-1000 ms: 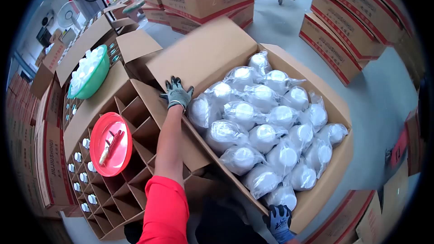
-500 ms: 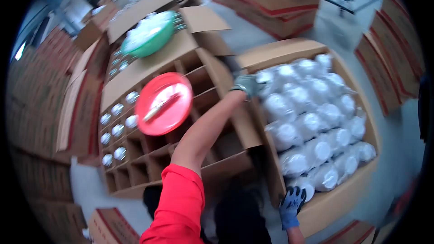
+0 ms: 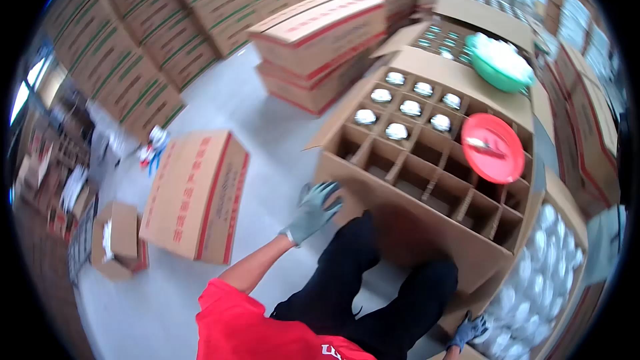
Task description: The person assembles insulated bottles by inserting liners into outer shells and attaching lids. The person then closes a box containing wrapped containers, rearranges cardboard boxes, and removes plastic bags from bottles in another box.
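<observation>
Hovering just by the near-left corner of the divided box (image 3: 357, 190), the L hand (image 3: 312, 212) had its grip spread, nothing in it; couldn't tell if the fingertips touched cardboard. The R hand (image 3: 471, 331) was at the near-left edge of the bag box (image 3: 565, 208), prob. to steady it; couldn't tell if that grip was pinched or just resting. Bagged items (image 3: 533, 280) were packed tight in there, near right, the plastic prob. to stop scuffs. Divided box stood right of centre, btwn bag box & open floor (image 3: 267, 160); its cells kept the bottles (image 3: 411, 108) upright & apart, far-left cells filled, near row bare. Red dish (image 3: 500, 167) sat across the right-hand dividers w/ a small item, prob. for easy reach. Green bowl (image 3: 497, 78) sat beyond, far right.
</observation>
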### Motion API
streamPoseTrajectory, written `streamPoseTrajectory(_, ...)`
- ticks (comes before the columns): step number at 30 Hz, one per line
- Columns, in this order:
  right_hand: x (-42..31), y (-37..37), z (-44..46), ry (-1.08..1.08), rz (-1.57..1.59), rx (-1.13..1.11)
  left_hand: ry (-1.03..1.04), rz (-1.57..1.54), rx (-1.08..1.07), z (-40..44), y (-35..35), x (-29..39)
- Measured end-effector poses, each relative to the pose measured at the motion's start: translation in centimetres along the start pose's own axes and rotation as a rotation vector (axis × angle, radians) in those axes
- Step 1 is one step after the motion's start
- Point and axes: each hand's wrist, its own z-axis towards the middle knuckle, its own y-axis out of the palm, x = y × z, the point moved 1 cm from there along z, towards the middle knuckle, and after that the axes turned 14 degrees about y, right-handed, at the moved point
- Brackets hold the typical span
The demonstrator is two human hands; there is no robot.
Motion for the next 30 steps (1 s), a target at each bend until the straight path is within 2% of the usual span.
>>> streamPoseTrajectory(3,-0.9,-0.5,-0.2,-0.074,0.042,0.076,-0.526,0.155,-0.08,-17.8,-0.9,-8.6)
streamPoseTrajectory(6,-4.5,-2.8,-0.6,-0.128,0.051,0.127,-1.004,0.263,-0.118,-31.5,-3.1,-11.4)
streamPoseTrajectory(9,-8.5,-5.0,-0.5,-0.196,0.067,0.151,-1.192,0.627,-0.212,-38.4,-7.4,-12.5)
streamPoseTrajectory(12,-13.2,-6.8,-0.3,-0.283,0.106,0.164,-1.413,0.645,-0.299,-42.3,-12.4,-15.7)
streamPoseTrajectory(15,-18.0,-7.8,0.5,-0.401,0.177,0.186,-1.412,0.526,-0.123,-47.9,-11.3,-20.5)
streamPoseTrajectory(16,-19.6,-7.8,1.2,-0.458,0.21,0.198,-1.366,0.499,0.049,-49.3,-9.9,-21.9)
streamPoseTrajectory(19,-24.4,-7.8,2.7,-0.686,0.297,0.234,-1.397,0.474,0.109,-50.4,-8.8,-23.0)
streamPoseTrajectory(20,-26.5,-8.4,2.6,-0.784,0.268,0.283,-1.393,0.49,0.072,-50.6,-9.0,-23.1)
streamPoseTrajectory(22,-33.4,-15.3,-2.8,-0.988,0.14,0.429,-1.462,0.414,0.03,-50.1,-10.2,-22.6)
streamPoseTrajectory(23,-34.9,-15.5,-2.9,-1.009,0.121,0.31,-1.476,0.373,-0.001,-49.4,-10.5,-22.6)
streamPoseTrajectory(24,-35.7,-15.8,-2.7,-1.01,0.098,0.193,-1.524,0.485,-0.115,-50.3,-8.9,-23.8)
streamPoseTrajectory(26,-38.3,-18.7,-4.3,-1.079,0.241,0.181,-1.453,0.404,-0.045,-50.1,-9.6,-23.3)
streamPoseTrajectory(28,-40.6,-18.8,-3.9,-1.041,0.386,0.12,-1.416,0.481,-0.303,-50.4,-9.7,-24.1)
streamPoseTrajectory(30,-42.5,-16.8,-2.2,-1.007,0.456,-0.02,-1.504,0.525,-0.477,-47.8,-10.8,-23.9)
